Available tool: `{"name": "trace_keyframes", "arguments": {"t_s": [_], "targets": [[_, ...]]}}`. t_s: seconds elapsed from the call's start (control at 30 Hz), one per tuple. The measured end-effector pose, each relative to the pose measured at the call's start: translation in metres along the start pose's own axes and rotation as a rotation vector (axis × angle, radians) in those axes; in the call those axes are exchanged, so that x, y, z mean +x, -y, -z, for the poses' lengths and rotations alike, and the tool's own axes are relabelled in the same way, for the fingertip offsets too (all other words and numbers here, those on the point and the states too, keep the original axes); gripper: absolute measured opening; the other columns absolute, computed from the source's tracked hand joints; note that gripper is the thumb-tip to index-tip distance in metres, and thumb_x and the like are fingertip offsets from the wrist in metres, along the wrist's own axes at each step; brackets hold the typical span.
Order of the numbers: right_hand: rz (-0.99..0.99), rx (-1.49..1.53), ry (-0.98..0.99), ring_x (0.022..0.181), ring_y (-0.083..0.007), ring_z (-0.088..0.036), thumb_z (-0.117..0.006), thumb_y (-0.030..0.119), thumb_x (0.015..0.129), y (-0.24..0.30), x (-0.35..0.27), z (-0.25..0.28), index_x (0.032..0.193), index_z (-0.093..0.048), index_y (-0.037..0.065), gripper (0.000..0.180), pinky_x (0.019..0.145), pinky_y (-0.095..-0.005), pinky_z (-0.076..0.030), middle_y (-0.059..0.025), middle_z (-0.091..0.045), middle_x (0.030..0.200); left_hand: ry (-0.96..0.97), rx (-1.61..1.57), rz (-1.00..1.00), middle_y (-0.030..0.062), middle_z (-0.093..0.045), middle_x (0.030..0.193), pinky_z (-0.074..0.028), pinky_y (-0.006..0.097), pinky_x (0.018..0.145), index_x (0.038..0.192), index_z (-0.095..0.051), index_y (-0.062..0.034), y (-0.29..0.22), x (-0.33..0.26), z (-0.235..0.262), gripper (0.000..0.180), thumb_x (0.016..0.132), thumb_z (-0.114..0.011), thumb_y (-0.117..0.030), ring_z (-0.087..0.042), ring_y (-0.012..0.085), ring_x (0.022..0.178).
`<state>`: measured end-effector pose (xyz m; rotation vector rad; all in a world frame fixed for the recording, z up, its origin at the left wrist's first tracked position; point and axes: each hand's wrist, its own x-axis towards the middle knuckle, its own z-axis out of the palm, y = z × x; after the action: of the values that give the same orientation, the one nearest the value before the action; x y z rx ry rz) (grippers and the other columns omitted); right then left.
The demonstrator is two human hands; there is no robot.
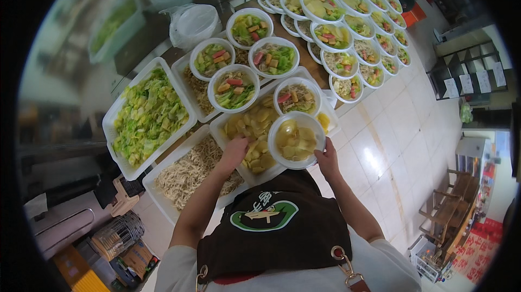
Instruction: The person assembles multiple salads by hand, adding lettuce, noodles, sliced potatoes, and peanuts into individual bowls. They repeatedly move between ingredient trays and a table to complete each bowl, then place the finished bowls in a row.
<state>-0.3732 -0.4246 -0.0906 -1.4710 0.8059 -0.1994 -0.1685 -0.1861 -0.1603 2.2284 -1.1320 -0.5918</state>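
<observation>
My right hand [327,159] grips the rim of a white round bowl [296,139] that holds yellow potato slices. That bowl is over the near right part of a white tray of potato slices [252,129]. My left hand [234,152] is down at the slices in this tray, its fingers curled in against them; the fingertips are partly hidden. Just beyond the held bowl stands a filled bowl [297,97] with noodle-like shreds, greens and pink and tan pieces. Left of my left forearm lies a white tray of pale shreds [187,170].
A white basket of chopped cabbage [149,116] stands at the left. Several filled bowls [234,87] rest over the trays, near a plastic-wrapped stack [194,25]. Many more filled bowls [347,37] are stacked at the far right. Tiled floor [380,156] lies to the right.
</observation>
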Motion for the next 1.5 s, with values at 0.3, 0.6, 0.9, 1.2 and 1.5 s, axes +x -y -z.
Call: {"name": "trace_keyframes", "arguments": {"t_s": [0.3,0.6,0.9,1.2,1.5], "targets": [[0.070,-0.111,-0.006,0.066,-0.0134,-0.059,-0.045,-0.001,0.082,0.002,-0.001,-0.007,0.124,-0.043,0.002,0.043,0.052,-0.0266,-0.048,-0.0111,-0.060,0.096,-0.126,-0.538,0.183,0.0147,-0.055,0.087,-0.047,0.033,0.070,0.109,-0.058,-0.0044,-0.047,0.003,0.057,0.032,0.077,-0.059,0.000,-0.057,0.0266,0.080],[-0.010,-0.044,0.200,0.089,-0.0150,-0.058,-0.048,-0.003,0.080,0.007,-0.005,-0.058,0.127,-0.041,0.002,0.048,0.071,-0.0272,-0.049,-0.0100,-0.057,0.107,-0.519,-0.248,0.250,0.0141,-0.060,0.100,-0.046,0.038,0.078,0.104,-0.060,-0.0042,0.017,-0.010,0.146,0.021,0.086,-0.054,-0.013,-0.059,0.0279,0.091],[-0.018,-0.153,0.280,0.075,-0.0145,-0.058,-0.049,0.000,0.080,0.008,-0.008,-0.072,0.128,-0.041,0.003,0.048,0.062,-0.0264,-0.049,-0.0114,-0.059,0.102,-0.482,0.355,0.443,0.0201,-0.031,0.141,-0.039,0.052,0.097,0.135,-0.040,-0.0191,0.197,0.023,0.248,0.076,0.071,-0.072,-0.042,-0.037,0.0383,0.126],[0.085,-0.003,0.284,0.063,-0.0124,-0.059,-0.048,0.001,0.080,-0.003,-0.009,-0.104,0.128,-0.041,0.004,0.049,0.050,-0.0244,-0.048,-0.0100,-0.061,0.094,-0.324,0.381,0.465,0.0198,-0.045,0.126,-0.048,0.045,0.081,0.110,-0.058,-0.0091,0.140,-0.005,0.216,0.042,0.069,-0.068,-0.006,-0.050,0.0369,0.108],[0.153,-0.027,0.457,0.057,-0.0138,-0.057,-0.048,0.002,0.077,0.027,0.011,-0.190,0.119,-0.044,0.002,0.042,0.046,-0.0267,-0.048,-0.0104,-0.059,0.091,-0.501,-0.483,0.471,0.0084,-0.057,0.099,-0.047,0.028,0.060,0.105,-0.058,-0.0042,0.093,-0.076,0.276,0.029,0.077,-0.063,-0.005,-0.056,0.0140,0.065]]}}
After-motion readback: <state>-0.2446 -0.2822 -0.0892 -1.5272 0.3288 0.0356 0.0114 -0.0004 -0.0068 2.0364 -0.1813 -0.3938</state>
